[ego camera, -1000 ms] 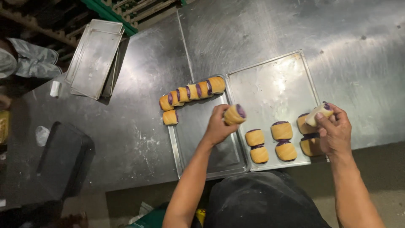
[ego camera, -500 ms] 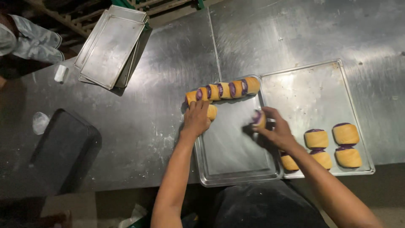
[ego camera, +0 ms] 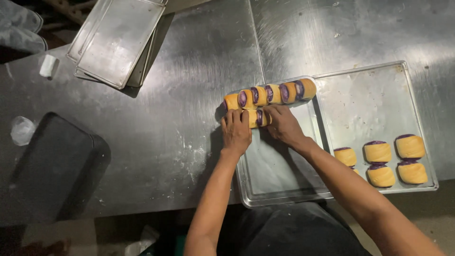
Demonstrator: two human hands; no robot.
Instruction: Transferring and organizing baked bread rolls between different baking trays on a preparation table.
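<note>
Both hands rest at the far left corner of the near baking tray (ego camera: 279,180): the left hand (ego camera: 235,132) and the right hand (ego camera: 283,125) press their fingertips from either side onto two yellow-and-purple dough rolls (ego camera: 257,117), just below a row of rolls (ego camera: 270,94) along the tray's far edge. To the right, a second tray (ego camera: 369,104) holds more rolls (ego camera: 388,161) at its near right; a stack of empty trays (ego camera: 118,40) lies far left on the steel table (ego camera: 189,95).
</note>
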